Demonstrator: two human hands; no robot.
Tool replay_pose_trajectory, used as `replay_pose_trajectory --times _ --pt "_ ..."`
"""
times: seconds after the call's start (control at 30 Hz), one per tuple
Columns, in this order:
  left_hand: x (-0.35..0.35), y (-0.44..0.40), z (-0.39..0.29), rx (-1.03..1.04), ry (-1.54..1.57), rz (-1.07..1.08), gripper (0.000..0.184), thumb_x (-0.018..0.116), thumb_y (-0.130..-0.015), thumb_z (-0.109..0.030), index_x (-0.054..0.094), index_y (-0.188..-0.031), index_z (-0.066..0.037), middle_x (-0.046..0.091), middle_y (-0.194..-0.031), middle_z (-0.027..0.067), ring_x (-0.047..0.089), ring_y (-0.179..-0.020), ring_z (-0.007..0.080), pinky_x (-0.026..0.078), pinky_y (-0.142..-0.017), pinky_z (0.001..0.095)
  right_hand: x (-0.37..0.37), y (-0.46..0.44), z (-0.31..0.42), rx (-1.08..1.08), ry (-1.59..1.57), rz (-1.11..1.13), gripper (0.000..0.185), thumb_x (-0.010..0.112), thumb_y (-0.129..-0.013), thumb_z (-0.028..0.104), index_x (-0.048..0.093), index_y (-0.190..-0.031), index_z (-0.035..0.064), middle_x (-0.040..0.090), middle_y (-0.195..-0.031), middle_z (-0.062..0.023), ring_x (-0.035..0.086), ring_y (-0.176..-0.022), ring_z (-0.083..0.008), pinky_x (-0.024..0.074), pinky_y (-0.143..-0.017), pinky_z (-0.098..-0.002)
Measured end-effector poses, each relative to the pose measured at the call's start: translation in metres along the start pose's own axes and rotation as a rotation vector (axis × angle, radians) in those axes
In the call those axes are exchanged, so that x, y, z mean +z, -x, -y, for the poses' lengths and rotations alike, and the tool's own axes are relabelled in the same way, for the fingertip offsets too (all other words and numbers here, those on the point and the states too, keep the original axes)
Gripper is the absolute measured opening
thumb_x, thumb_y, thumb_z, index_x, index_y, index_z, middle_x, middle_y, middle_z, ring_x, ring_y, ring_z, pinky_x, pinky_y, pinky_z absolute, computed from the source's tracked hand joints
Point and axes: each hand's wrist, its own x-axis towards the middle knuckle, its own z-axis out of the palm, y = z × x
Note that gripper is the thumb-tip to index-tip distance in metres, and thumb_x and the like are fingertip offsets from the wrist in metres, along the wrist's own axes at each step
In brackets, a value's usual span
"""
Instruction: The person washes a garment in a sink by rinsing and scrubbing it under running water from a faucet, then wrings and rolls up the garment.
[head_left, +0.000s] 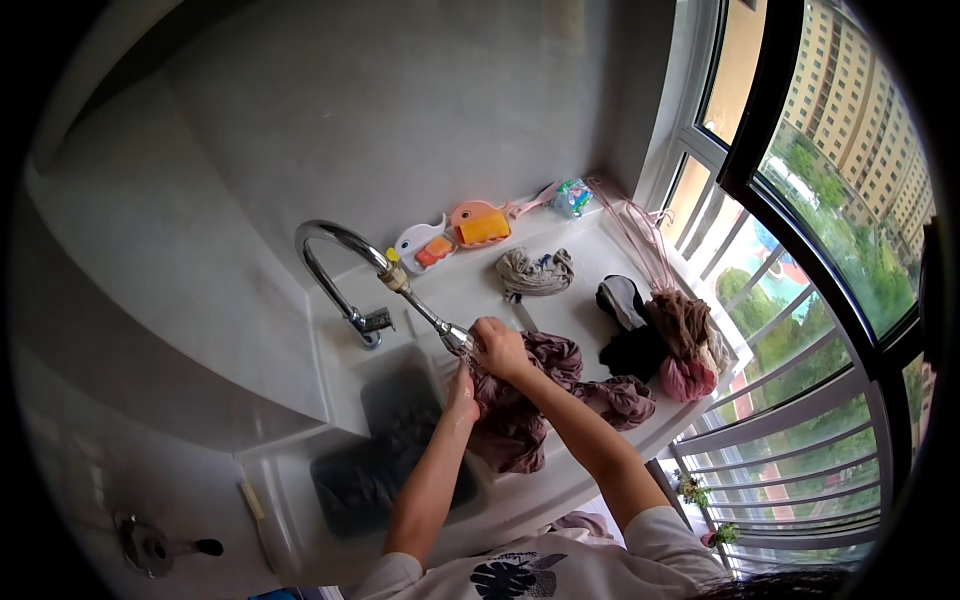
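Observation:
A wet purple-brown garment [515,430] lies bunched across the edge of the sink and the washboard counter. My right hand [500,348] is closed on its upper part, right beside the spray head [457,340] of the faucet. Below the spray head, my left hand [462,395] grips the garment's left side, its fingers partly hidden by the cloth. The left wrist looks wet. Down to the left, the sink basin [375,395] holds dark water with dark cloth in it.
A curved chrome faucet [335,235] rises behind the basin. Fish-shaped soap holders [480,225] line the back ledge. A grey twisted cloth [535,272], black-and-white cloth [625,300], brown and pink bundles [688,375] and pink hangers [645,235] lie on the counter. Barred windows [790,370] stand right.

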Motion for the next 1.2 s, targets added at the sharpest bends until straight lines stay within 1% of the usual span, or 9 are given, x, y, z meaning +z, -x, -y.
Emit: replay_pose_trajectory --times 0.13,0.2,0.37,0.6,0.7,0.87,1.0,1.1,1.2 --pt "-0.031 -0.023 -0.003 -0.119 -0.051 0.18 0.041 0.049 -0.096 -0.046 0.057 -0.115 -0.01 0.062 -0.107 0.0045 0.061 -0.095 0.021 0.051 -0.085 0.0382 0.01 0.019 0.028 0.153 0.032 -0.022 0.034 0.072 -0.07 0.025 0.049 -0.086 0.0059 0.059 -0.084 -0.0146 0.06 -0.082 -0.0363 0.0484 -0.066 -0.0464" --pt "-0.035 -0.052 0.018 0.154 0.322 0.949 0.042 0.048 -0.094 -0.05 0.058 -0.111 -0.012 0.063 -0.102 0.0034 0.061 -0.092 0.0211 0.051 -0.083 0.0391 0.015 0.046 0.068 -0.185 -0.04 0.097 0.04 0.076 -0.064 0.03 0.053 -0.091 0.0089 0.06 -0.084 -0.0133 0.063 -0.086 -0.033 0.0508 -0.069 -0.0443" --pt "-0.006 0.004 -0.016 -0.117 -0.053 0.018 0.046 0.044 -0.096 -0.049 0.057 -0.12 -0.012 0.063 -0.114 0.0044 0.06 -0.104 0.0211 0.05 -0.089 0.0371 0.023 -0.001 0.015 -0.017 0.009 0.145 0.033 0.072 -0.071 0.029 0.055 -0.088 0.0053 0.06 -0.091 -0.015 0.06 -0.084 -0.0363 0.0493 -0.069 -0.0447" --pt "-0.03 0.023 -0.05 0.103 -0.09 0.305 0.055 0.062 -0.09 -0.043 0.053 -0.128 -0.004 0.058 -0.126 0.0123 0.057 -0.115 0.0267 0.046 -0.099 0.0408 -0.022 0.036 -0.058 0.547 -0.774 0.42 0.04 0.064 -0.09 0.035 0.06 -0.106 -0.002 0.064 -0.105 -0.0167 0.062 -0.1 -0.0249 0.0455 -0.09 -0.0315" --pt "-0.041 0.035 -0.063 0.063 0.12 0.433 0.052 0.055 -0.094 -0.043 0.053 -0.128 -0.004 0.057 -0.129 0.0132 0.054 -0.121 0.0279 0.042 -0.104 0.0458 -0.048 0.043 -0.048 0.118 -0.167 0.619 0.044 0.071 -0.084 0.034 0.061 -0.101 -0.0049 0.064 -0.088 -0.0164 0.061 -0.079 -0.0291 0.0475 -0.078 -0.0376" --pt "-0.02 0.034 -0.036 0.128 0.218 0.407 0.046 0.053 -0.096 -0.037 0.052 -0.129 -0.004 0.059 -0.127 0.0109 0.055 -0.118 0.0271 0.042 -0.103 0.0437 -0.02 0.024 -0.064 0.739 -1.141 -0.056 0.016 0.057 -0.093 0.017 0.059 -0.102 0.0044 0.061 -0.106 -0.0024 0.055 -0.094 -0.0106 0.0443 -0.079 -0.0254" --pt "-0.032 -0.029 0.001 0.087 0.269 0.646 0.047 0.039 -0.1 -0.04 0.048 -0.131 -0.006 0.055 -0.128 0.0104 0.051 -0.121 0.0258 0.041 -0.102 0.0411 -0.012 0.05 0.019 -0.063 -0.167 0.079 0.028 0.065 -0.078 0.025 0.059 -0.095 0.0036 0.034 -0.145 -0.0171 0.033 -0.132 -0.0331 0.034 -0.101 -0.035" --pt "-0.053 -0.045 0.033 0.29 0.191 1.046 0.044 0.036 -0.1 -0.043 0.054 -0.121 -0.008 0.061 -0.109 0.0067 0.06 -0.099 0.0222 0.048 -0.091 0.0359 -0.025 0.067 0.072 -0.318 -0.037 0.244 0.034 0.071 -0.068 0.027 0.059 -0.093 0.0061 0.047 -0.129 -0.0167 0.043 -0.12 -0.0372 0.0402 -0.095 -0.0384" --pt "-0.022 -0.033 0.034 0.247 0.104 0.577 0.048 0.039 -0.099 -0.043 0.049 -0.13 -0.007 0.057 -0.123 0.0098 0.055 -0.113 0.0245 0.045 -0.097 0.0388 -0.009 0.039 0.046 -0.09 0.115 0.012 0.033 0.072 -0.065 0.026 0.058 -0.089 0.0084 0.056 -0.089 -0.0091 0.058 -0.09 -0.0313 0.0512 -0.068 -0.0411"
